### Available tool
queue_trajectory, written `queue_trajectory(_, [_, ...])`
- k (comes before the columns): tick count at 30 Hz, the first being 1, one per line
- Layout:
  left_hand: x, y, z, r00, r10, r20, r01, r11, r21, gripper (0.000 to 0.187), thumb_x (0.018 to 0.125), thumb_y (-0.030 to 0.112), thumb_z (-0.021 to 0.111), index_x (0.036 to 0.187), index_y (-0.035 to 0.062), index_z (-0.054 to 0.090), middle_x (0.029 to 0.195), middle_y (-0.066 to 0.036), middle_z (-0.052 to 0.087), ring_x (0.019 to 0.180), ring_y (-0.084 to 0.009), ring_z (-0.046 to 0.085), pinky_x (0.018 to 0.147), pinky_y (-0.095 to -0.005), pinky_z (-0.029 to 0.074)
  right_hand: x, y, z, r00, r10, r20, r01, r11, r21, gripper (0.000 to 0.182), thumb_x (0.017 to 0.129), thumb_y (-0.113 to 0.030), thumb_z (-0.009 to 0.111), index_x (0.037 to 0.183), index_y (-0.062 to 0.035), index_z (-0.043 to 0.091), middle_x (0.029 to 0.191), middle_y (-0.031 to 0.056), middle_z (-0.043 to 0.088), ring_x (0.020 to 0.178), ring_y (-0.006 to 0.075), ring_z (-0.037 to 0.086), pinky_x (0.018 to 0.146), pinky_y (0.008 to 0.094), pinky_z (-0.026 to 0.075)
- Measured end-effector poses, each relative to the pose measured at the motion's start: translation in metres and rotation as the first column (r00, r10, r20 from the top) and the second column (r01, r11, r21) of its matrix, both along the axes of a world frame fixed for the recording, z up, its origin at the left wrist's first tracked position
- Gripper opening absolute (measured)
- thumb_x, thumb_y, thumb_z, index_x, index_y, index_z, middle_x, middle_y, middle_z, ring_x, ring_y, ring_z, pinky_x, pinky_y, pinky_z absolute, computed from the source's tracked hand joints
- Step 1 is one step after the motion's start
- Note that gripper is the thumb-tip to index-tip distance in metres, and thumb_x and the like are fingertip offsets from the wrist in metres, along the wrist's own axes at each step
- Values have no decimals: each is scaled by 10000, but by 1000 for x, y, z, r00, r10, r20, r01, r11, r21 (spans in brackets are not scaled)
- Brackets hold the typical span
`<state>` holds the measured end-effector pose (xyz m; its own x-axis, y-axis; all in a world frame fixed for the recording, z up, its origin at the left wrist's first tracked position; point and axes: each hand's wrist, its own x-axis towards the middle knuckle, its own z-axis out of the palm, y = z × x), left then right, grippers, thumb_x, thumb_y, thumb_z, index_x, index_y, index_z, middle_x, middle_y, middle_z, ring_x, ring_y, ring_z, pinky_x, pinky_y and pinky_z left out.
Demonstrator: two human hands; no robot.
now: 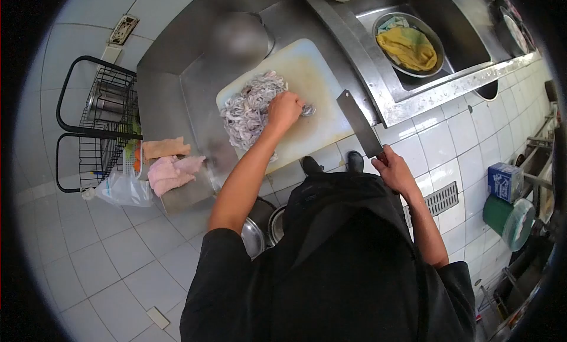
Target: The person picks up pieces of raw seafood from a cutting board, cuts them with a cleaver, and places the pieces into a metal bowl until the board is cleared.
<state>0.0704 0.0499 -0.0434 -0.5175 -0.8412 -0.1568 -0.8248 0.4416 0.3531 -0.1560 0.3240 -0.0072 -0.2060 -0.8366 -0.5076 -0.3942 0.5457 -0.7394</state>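
A steel counter (pixel 177 100) is seen from above through a head-worn fisheye camera, with a white tiled floor (pixel 88 253) below it. A pale cutting board (pixel 313 76) is laid on the counter, just beside a steel sink (pixel 413 88). In the sink, a round metal bowl (pixel 437 44) is set, and yellow and green cloths (pixel 409 46) are held in it.

On the left half of the board, a heap of pale grey stringy meat (pixel 251 111) is spread. The left hand (pixel 284 108) is pressed down on the right edge of this heap, with the fingers curled loosely over the strands, so the meat is touched and pinned under the palm.

The right hand (pixel 394 171) is kept well apart from the heap, off the near right corner of the board. It is closed tightly around the handle of 1 cleaver (pixel 359 123), whose broad blade is pointed up and away, with its tip over the board's right edge.

At the counter's left end, pink and tan cloths (pixel 171 165) are draped, near a black wire rack (pixel 97 120) and a clear plastic bag (pixel 121 188).
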Motion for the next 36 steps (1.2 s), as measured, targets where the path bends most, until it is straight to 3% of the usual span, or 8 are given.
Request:
queue_trajectory(6, [10, 2, 4, 993, 100, 56, -113, 931, 347, 259, 786, 235, 739, 940, 29, 774, 925, -216, 728, 863, -349, 714, 803, -445, 553, -2, 7, -6, 999, -16, 36, 17, 1000, -8, 255, 968, -203, 629, 1039, 10, 508, 980, 240, 710, 956, 428, 680, 828, 474, 518])
queue_trajectory(12, [22, 27, -9, 1000, -24, -11, 24, 1000, 1, 263, 739, 169, 708, 937, 1, 756, 923, -251, 717, 879, -387, 712, 828, -443, 566, -1, 9, -10, 1000, -12, 14, 12, 1000, 15, 259, 973, -207, 622, 1063, 9, 509, 1026, 249, 707, 1004, 432, 675, 861, 478, 523])
queue_trajectory(15, [22, 24, -7, 999, 7, 34, -9, 997, 77, 274, 723, 186, 735, 951, 35, 748, 920, -202, 711, 882, -383, 690, 829, -448, 549, -3, 9, -9, 1000, 0, 0, 0, 1000, 5, 258, 972, -207, 621, 1060, 8, 509, 1024, 253, 705, 998, 434, 674, 855, 484, 521])
queue_trajectory(18, [30, 25, -18, 991, -130, 6, 130, 990, -62, 238, 733, 156, 722, 939, 36, 730, 949, -204, 676, 891, -397, 668, 821, -467, 539, -5, 9, -10, 1000, 8, -6, -9, 1000, -10, 262, 972, -211, 621, 1062, 6, 505, 1011, 254, 705, 987, 436, 675, 847, 488, 521])
queue_trajectory(26, [28, 21, -32, 985, -109, -132, 92, 988, -127, 209, 739, 100, 701, 936, 40, 733, 893, -199, 671, 835, -378, 665, 774, -462, 534, -3, 13, -17, 1000, 13, 23, -12, 999, -34, 260, 971, -209, 622, 1070, -6, 493, 966, 254, 704, 956, 446, 675, 817, 495, 519])
queue_trajectory(30, [9, -1, -2, 983, -9, -183, -10, 995, -101, 261, 747, 96, 678, 992, 55, 756, 780, -172, 689, 694, -299, 668, 698, -401, 537, -5, 15, -19, 1000, 20, 18, -19, 999, -46, 264, 968, -206, 622, 1079, -9, 486, 950, 261, 702, 939, 460, 671, 810, 502, 519])
queue_trajectory(33, [-19, -23, 54, 956, 18, -292, -47, 994, -94, 277, 774, 106, 668, 1030, 34, 746, 890, -213, 713, 809, -332, 705, 777, -418, 553, -6, 17, -21, 1000, 21, 22, -20, 998, -58, 261, 967, -202, 621, 1081, -11, 485, 944, 263, 701, 934, 462, 670, 808, 506, 519])
queue_trajectory(36, [-44, -46, 111, 951, -27, -308, -35, 981, -192, 328, 763, 112, 687, 1081, 68, 755, 840, -175, 719, 757, -272, 704, 741, -370, 552, -7, 19, -22, 1000, 27, 15, -26, 998, -63, 259, 967, -201, 619, 1081, -10, 486, 956, 256, 703, 939, 449, 675, 811, 499, 521])
